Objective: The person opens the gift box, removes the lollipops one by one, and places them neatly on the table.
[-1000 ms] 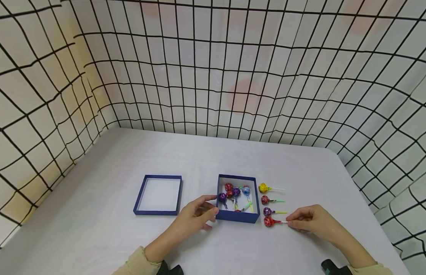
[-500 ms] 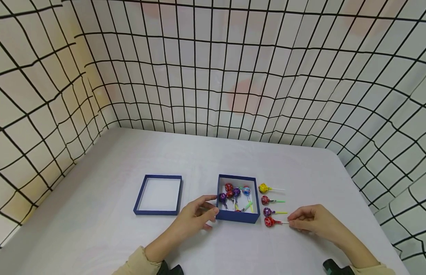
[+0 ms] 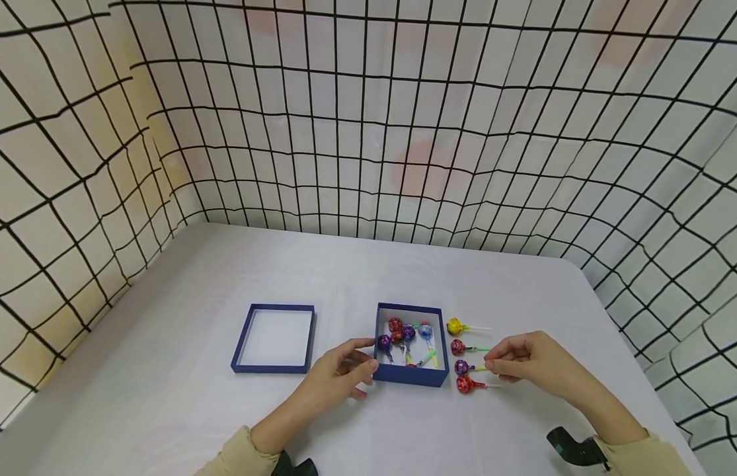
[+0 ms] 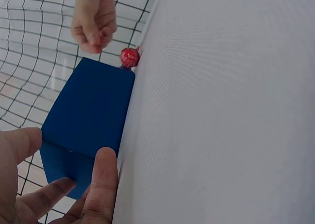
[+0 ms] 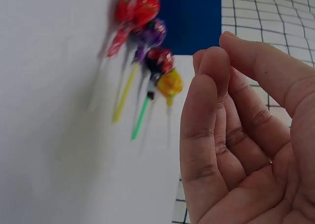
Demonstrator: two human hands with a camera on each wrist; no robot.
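Observation:
A blue box [image 3: 411,377] holds several lollipops [image 3: 408,332] with red, purple and blue wrappers. My left hand [image 3: 337,375] touches the box's left side and near left corner with spread fingers. To the right of the box lie a yellow lollipop [image 3: 455,326], a red one with a green stick [image 3: 457,346], a purple lollipop [image 3: 461,367] and, nearest me, a red lollipop with a white stick [image 3: 465,384]. My right hand [image 3: 535,367] hovers by their stick ends. In the right wrist view its bent fingers [image 5: 199,130] hold nothing and stand apart from the sticks.
A shallow blue-edged lid [image 3: 273,368], white inside, lies left of the box. Everything rests on a white-covered table [image 3: 320,271]. A white cloth wall with a black grid [image 3: 344,132] surrounds the far side and both flanks.
My right hand has let go of the near red lollipop's stick and moved up and left, over the purple lollipop's stick end. The left hand stays at the box.

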